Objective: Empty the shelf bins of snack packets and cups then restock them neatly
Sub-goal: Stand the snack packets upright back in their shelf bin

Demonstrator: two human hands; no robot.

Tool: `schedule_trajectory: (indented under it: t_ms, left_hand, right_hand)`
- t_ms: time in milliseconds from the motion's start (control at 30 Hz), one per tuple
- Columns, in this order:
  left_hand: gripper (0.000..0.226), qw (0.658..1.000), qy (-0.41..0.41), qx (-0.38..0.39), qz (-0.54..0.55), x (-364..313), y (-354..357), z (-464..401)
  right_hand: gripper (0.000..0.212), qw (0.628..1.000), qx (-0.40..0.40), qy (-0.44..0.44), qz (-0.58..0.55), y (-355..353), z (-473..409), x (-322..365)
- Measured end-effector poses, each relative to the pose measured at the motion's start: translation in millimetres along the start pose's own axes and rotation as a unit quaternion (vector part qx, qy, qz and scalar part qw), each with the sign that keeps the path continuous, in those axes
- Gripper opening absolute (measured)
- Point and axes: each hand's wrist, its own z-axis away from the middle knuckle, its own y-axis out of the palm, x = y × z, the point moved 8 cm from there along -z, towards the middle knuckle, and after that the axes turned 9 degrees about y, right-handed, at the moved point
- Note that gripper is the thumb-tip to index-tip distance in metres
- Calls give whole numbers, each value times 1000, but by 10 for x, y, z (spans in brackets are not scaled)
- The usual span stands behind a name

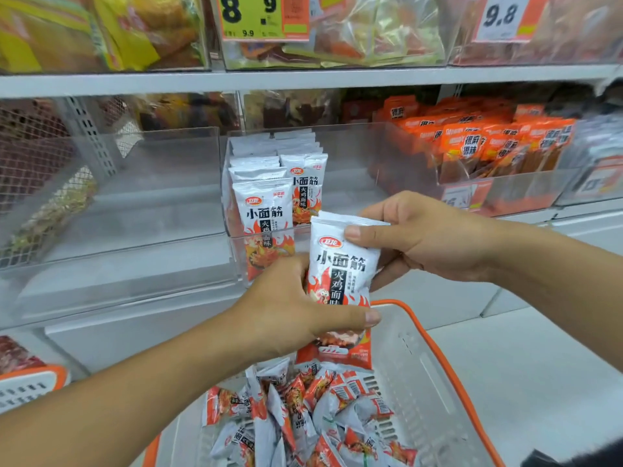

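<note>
Both hands meet on one white-and-orange snack packet, held upright just in front of the clear shelf bin that serves as the landmark here. The left hand grips the packet's lower half, thumb laid across its front and fingers curled behind, while the right hand pinches the top edge, thumb on the front face and fingers behind. Inside the clear shelf bin, towards its left side, stand two rows of matching packets, upright and facing forward, the front one touching the bin's front wall. The right part of that bin shows no packets. Below and in front of the bin, under the held packet, a white basket with an orange rim carries a loose heap of the same packets, lying at all angles. To the left of the landmark bin sits another clear bin with bare walls showing. To its right, a bin of orange packets stands packed in tight rows. Above the landmark bin, on the next shelf up, bagged snacks fill further bins behind a yellow price tag and a white price tag.
</note>
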Motion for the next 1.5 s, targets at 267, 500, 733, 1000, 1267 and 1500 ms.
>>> schedule_trajectory:
  t_ms: [267,500,733,1000,1267,1500]
  left_hand:
    - [52,959,94,-141,-227,-238,-245,6]
    - [84,867,218,-187,-408,-600,-844,-62]
    - [86,829,128,-134,-527,-293,-1166,-182]
    - [78,804,152,-110,-564,-205,-1126,-283]
    - [78,788,191,-112,-575,-222,-1115,-275]
    - [29,741,428,-213,-472,-763,-994,219]
  right_hand:
    - [18,977,-30,-116,178,11,140,493]
    - [32,890,-231,-229,320,-555,252,1350]
    - [53,825,-235,-230,460,-627,-533,1216]
    - [70,820,-228,-187,490,-519,-1232,768]
    - [78,789,-286,-214,499,-565,-1137,774]
    - [34,846,-224,-261,408,-448,-357,1120]
